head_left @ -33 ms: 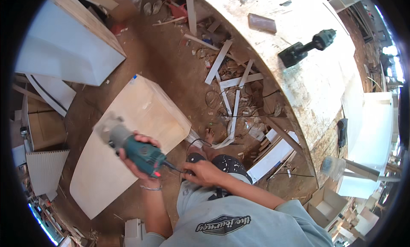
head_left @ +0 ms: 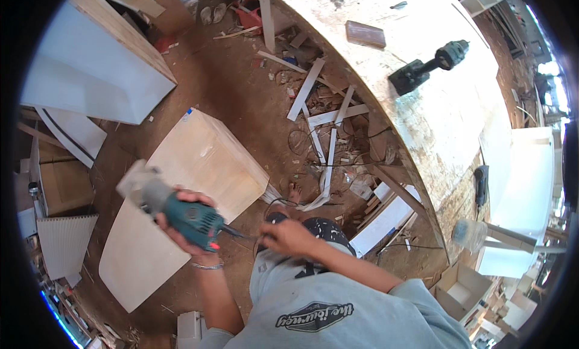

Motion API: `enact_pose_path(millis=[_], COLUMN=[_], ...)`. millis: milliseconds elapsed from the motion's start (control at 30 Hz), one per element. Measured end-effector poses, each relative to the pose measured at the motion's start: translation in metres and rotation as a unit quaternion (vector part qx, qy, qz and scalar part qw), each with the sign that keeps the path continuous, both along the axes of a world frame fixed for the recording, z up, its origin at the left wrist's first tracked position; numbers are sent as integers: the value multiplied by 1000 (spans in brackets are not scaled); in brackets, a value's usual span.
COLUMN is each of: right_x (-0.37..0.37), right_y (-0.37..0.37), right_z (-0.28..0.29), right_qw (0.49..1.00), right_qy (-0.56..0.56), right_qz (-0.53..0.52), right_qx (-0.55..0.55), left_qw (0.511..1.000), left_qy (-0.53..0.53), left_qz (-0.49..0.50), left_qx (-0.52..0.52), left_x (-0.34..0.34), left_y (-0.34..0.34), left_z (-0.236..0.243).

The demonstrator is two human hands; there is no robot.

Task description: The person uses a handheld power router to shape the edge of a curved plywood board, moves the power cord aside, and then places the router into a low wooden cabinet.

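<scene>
Head view: at lower centre, the right hand (head_left: 288, 237) is curled at the dark cord (head_left: 235, 232) (whether it pinches it, one cannot tell). Left of centre, the left hand (head_left: 181, 235) wraps the teal power tool (head_left: 192, 218), over the pale wooden piece (head_left: 211, 162). Upper right, a drill (head_left: 429, 66) rests on the workbench (head_left: 443, 129).

Stained wkbench (head_left: 437, 135), w/ drill (head_left: 449, 57), brn block (head_left: 365, 34)
</scene>
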State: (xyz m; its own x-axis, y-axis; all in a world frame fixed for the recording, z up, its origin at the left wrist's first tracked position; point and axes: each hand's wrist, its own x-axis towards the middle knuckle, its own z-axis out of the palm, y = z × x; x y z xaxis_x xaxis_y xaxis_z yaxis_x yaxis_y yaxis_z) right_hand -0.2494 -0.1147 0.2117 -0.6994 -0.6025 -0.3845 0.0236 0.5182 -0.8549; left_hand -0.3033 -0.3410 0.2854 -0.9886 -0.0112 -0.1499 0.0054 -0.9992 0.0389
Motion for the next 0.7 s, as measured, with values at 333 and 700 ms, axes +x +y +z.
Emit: enact_pose_path(millis=[333, 700], right_x=[-76, -281], right_y=[174, 32], right_z=[-106, -152], right_qw=[934, 955], right_qy=[-44, 49], right_qz=[-179, -207], right_qx=[305, 206], left_qw=[874, 820], left_qy=[278, 344], left_qz=[342, 386], left_qx=[-205, -244], left_x=[-58, -188], left_y=[-140, -210], left_z=[164, 172])
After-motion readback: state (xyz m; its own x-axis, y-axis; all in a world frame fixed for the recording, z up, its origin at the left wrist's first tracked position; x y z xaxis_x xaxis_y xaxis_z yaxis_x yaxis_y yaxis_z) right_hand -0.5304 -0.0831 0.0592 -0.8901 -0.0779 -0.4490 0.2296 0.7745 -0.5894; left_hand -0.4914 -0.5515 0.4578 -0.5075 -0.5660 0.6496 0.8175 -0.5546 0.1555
